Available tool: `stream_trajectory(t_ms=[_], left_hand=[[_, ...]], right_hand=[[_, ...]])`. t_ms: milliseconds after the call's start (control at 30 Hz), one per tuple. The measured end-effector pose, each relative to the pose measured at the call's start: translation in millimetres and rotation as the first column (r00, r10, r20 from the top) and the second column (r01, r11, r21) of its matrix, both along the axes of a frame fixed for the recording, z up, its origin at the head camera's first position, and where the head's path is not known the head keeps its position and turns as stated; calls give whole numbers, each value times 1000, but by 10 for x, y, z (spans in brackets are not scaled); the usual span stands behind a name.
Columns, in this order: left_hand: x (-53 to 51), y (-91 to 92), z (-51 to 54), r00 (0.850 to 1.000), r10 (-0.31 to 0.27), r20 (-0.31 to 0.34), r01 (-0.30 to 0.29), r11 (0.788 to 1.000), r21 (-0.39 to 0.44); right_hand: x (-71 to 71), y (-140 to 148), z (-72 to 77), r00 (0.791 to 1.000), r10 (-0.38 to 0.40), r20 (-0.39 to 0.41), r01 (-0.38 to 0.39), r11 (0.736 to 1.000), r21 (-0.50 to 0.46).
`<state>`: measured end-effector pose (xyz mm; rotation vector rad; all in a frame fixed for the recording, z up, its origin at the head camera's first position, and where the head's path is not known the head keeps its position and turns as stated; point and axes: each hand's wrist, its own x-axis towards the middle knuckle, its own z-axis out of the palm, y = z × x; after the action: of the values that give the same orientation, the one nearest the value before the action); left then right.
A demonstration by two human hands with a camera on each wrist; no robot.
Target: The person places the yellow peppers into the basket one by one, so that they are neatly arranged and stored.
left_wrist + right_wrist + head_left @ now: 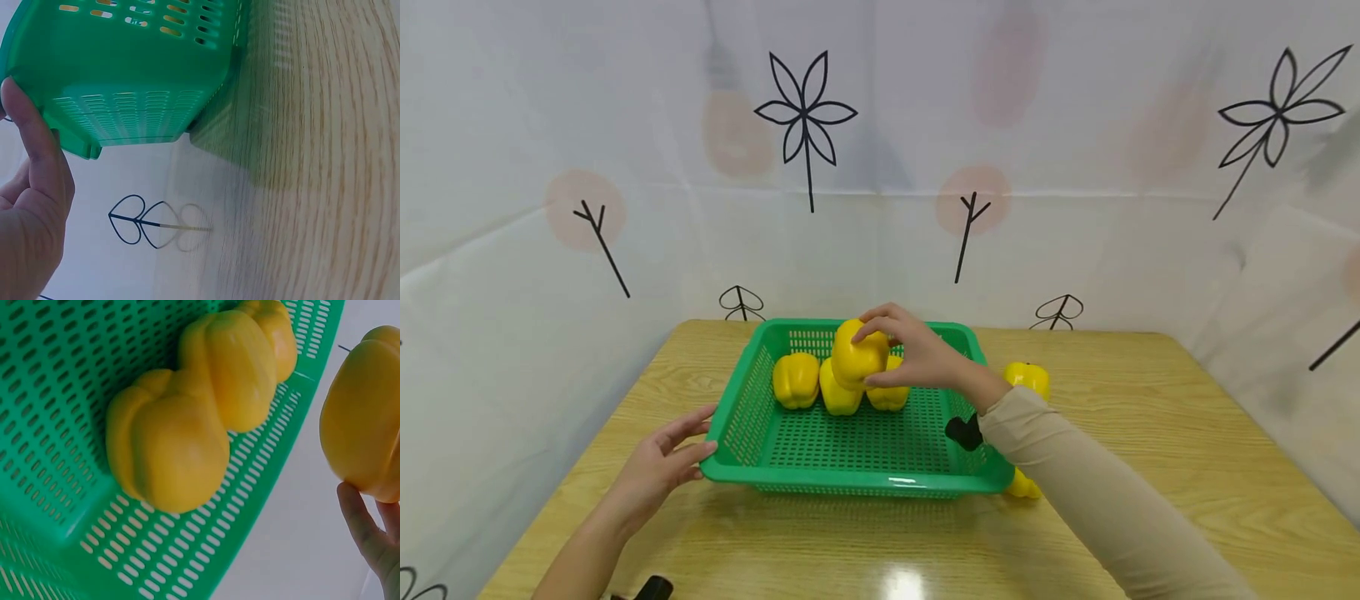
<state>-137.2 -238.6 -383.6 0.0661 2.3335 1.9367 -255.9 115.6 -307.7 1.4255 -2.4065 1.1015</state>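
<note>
A yellow pepper [853, 358] is pinched between the right hand's [922, 354] thumb and fingers above the green basket [850, 478], whose rim is held by the left hand [657, 463].

My held pepper [859, 355] partly hides one pepper [841, 400] at its seven o'clock and a second pepper [889, 400] at five. At the basket's [857, 478] three o'clock my sleeve [1075, 467] covers part of an outer pepper [1027, 376]; at four, a yellow object [1023, 486] is too hidden to name. The right wrist view crops my right hand [374, 544] at four o'clock.
</note>
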Motion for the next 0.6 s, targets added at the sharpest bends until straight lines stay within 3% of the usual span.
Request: stream_trajectory(t_ms=[600], left_hand=[[13, 19, -11, 1000, 5, -8, -5, 1000, -1]], right_hand=[[-10, -395, -175, 993, 62, 101, -68, 996, 57]])
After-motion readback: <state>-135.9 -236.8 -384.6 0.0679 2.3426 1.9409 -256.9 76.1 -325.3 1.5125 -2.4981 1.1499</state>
